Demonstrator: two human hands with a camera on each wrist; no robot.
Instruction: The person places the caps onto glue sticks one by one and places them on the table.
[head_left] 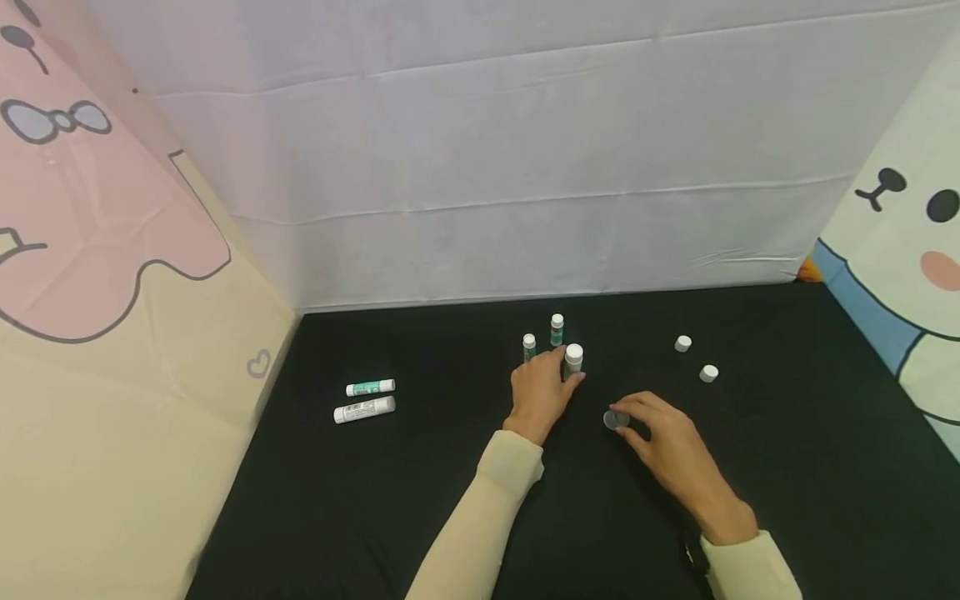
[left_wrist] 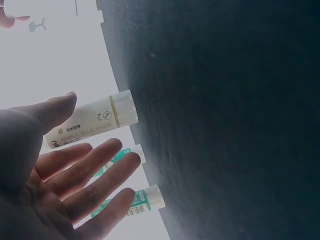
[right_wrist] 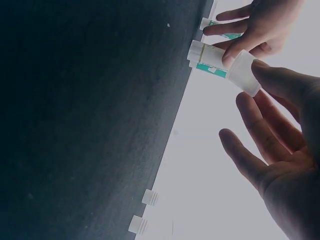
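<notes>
In the head view my left hand [head_left: 538,398] holds a white glue stick [head_left: 573,357] that stands upright on the black table. The left wrist view shows this glue stick [left_wrist: 95,119] between thumb and index finger, the other fingers spread. Just behind the hand stand two slim green-and-white glue sticks [head_left: 557,331], one partly covered by it. To the right, my right hand [head_left: 663,442] pinches a translucent cap [head_left: 617,419] between thumb and fingertips, above the table. The right wrist view has that cap [right_wrist: 244,73] in front of the large glue stick.
On the left of the black table [head_left: 330,517], a slim green-labelled glue stick [head_left: 371,387] and a thicker white one [head_left: 364,409] lie on their sides. Two small white caps, one farther [head_left: 682,343] and one nearer [head_left: 708,373], sit at the right. A white cloth [head_left: 480,167] hangs behind.
</notes>
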